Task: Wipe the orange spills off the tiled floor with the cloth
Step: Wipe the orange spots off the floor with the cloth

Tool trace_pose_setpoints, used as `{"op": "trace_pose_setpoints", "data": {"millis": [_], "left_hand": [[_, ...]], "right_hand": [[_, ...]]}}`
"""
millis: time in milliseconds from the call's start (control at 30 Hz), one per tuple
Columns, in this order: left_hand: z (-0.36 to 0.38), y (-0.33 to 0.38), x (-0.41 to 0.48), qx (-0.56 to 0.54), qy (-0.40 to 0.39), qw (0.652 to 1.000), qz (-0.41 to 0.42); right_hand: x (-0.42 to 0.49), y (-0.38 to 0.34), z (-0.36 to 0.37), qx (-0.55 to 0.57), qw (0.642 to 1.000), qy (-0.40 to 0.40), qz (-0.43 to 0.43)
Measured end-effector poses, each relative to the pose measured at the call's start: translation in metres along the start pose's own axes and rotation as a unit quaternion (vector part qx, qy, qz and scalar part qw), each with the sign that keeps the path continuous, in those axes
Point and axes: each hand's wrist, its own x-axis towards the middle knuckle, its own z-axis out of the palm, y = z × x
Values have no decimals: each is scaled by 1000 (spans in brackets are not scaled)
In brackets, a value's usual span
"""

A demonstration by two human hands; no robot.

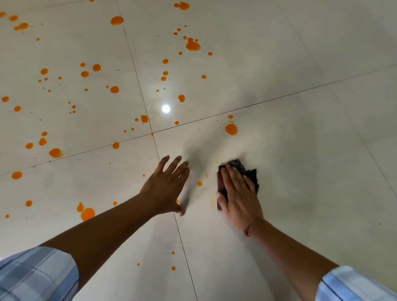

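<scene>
My right hand [238, 195] presses flat on a dark cloth [251, 174] against the pale tiled floor [306, 145], fingers pointing away from me. My left hand [166, 186] rests open on the floor just to the left, fingers spread, holding nothing. Several orange spills dot the tiles: a large drop [231, 129] lies beyond the cloth, a small one [200, 183] sits between my hands, and a bigger blot [87, 214] lies left of my left forearm. Many more spots [193, 46] spread across the far and left tiles. A faint smear [213, 201] shows beside the cloth.
Dark grout lines cross near the middle [153, 133]. A ceiling light glares off the glossy tile [166, 108]. The tiles to the right of the cloth show no orange. My checked sleeves fill the bottom corners.
</scene>
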Motion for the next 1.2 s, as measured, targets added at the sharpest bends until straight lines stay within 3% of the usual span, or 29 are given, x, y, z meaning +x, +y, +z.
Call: {"op": "trace_pose_setpoints", "data": {"millis": [100,200,333,433,533,633,733,833,900,967,1100,1200], "left_hand": [[8,-3,-8,1,14,1000,-8],[12,-14,-20,-2,3,999,-33],[18,-27,-34,-1,-5,999,-54],[25,-27,-48,-23,-16,994,-101],[38,-27,-64,-45,-38,986,-158],[47,-32,-79,-73,-62,976,-197],[45,-39,-80,-88,-83,972,-201],[46,-45,-81,-89,-100,971,-196],[48,-44,-82,-97,-103,969,-204],[53,-44,-85,-107,-98,963,-227],[56,-48,-89,-108,-85,964,-228],[55,-52,-92,-116,-90,965,-217]], "right_hand": [[39,-45,2,28,999,8,26],[23,-90,15,38,996,-17,-78],[-36,-50,18,17,990,-34,-136],[-6,-34,10,-15,997,-9,-77],[40,-77,12,-3,1000,0,11],[14,-106,22,-15,997,-21,-76],[-31,-81,27,-19,989,-36,-141],[-7,-66,21,-18,995,-25,-90],[41,-82,11,-3,1000,0,-27],[86,-116,7,26,1000,-1,-17],[68,-161,20,2,987,-24,-160],[2,-117,27,-8,972,-36,-233]]}}
